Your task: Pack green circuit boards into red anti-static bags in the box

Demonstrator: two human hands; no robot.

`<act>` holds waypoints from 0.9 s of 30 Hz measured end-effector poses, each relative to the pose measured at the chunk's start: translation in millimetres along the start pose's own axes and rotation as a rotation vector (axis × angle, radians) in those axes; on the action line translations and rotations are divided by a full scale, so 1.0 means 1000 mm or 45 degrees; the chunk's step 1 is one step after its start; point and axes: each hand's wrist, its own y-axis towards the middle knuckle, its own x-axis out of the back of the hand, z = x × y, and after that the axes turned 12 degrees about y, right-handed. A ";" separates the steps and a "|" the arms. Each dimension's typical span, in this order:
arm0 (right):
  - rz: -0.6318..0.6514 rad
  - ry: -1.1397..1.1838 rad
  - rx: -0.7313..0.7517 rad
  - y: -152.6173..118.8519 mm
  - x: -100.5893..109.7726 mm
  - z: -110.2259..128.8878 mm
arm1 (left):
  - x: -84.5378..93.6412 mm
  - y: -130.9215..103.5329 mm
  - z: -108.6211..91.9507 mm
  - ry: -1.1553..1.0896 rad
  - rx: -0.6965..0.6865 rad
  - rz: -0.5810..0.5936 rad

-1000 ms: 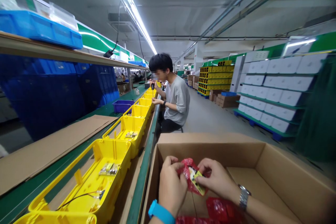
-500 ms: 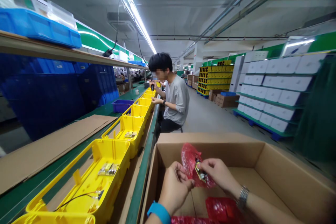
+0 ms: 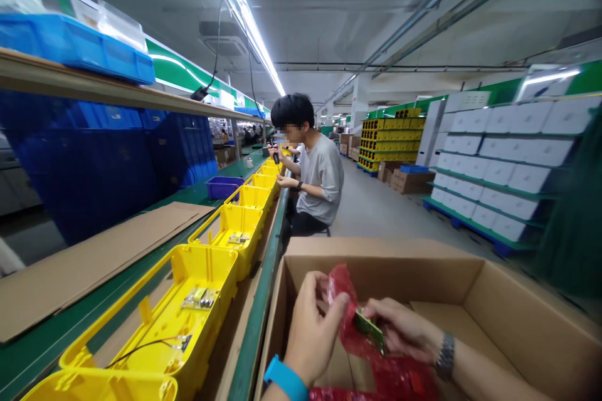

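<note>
1. The left hand (image 3: 313, 332) pinches the red bubble-wrap bag (image 3: 350, 319) by its upper edge, fingers closed on the film, above the open cardboard box (image 3: 493, 319). Hold it there, firm but not crushing — the bag only needs to stay taut enough to give way.
2. The right hand (image 3: 399, 329) is closed on the small green circuit board (image 3: 369, 331), which sits half out of the bag's mouth, also over the box. Gripping by the board's edges rather than its faces looks wisest.
3. Draw the board straight along the bag's opening, not sideways, so corners do not snag the bubbles.
4. Work low over the box — anything dropped lands inside, among the other red bags (image 3: 399, 382) at its near wall.
5. To the left of the box, the nearest yellow housing (image 3: 174, 326) sits on the green conveyor (image 3: 47, 357) with parts already in it.
6. Beyond the box, a seated co-worker (image 3: 315, 175) works on the same line; keep elbows in.
</note>
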 end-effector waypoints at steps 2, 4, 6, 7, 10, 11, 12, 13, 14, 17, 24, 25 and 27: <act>0.003 -0.110 0.039 0.002 -0.001 -0.003 | -0.003 0.000 0.001 -0.030 0.036 0.013; 0.015 -0.288 0.028 0.004 -0.001 -0.006 | -0.003 0.002 0.007 0.087 0.050 -0.099; 0.019 -0.520 0.064 0.004 0.000 -0.006 | 0.000 0.005 0.014 0.237 0.088 -0.282; 0.032 -0.632 0.121 0.003 0.000 -0.005 | 0.002 0.007 0.017 0.307 0.125 -0.363; 0.168 -0.784 0.292 -0.001 0.000 0.002 | 0.011 0.011 0.020 0.474 0.233 -0.503; 0.233 -0.789 0.302 -0.002 0.001 0.005 | 0.013 0.011 0.020 0.515 0.243 -0.505; 0.285 -0.783 0.302 -0.002 0.003 0.008 | 0.015 0.011 0.019 0.547 0.228 -0.491; 0.311 -0.785 0.307 -0.002 0.006 0.009 | 0.016 0.011 0.019 0.563 0.192 -0.469; 0.300 -0.813 0.338 0.000 0.010 0.010 | 0.017 0.010 0.019 0.571 0.147 -0.449; 0.099 -1.128 0.488 0.009 0.025 0.002 | 0.019 0.011 0.019 0.587 0.071 -0.467; -0.148 -1.978 0.453 0.057 0.021 -0.040 | 0.024 0.011 0.013 0.739 0.075 -0.607; -0.136 -2.012 0.457 0.068 0.016 -0.045 | 0.024 0.011 0.013 0.757 0.088 -0.620; -0.084 -2.077 0.464 0.090 0.006 -0.050 | 0.024 0.010 0.014 0.793 0.117 -0.640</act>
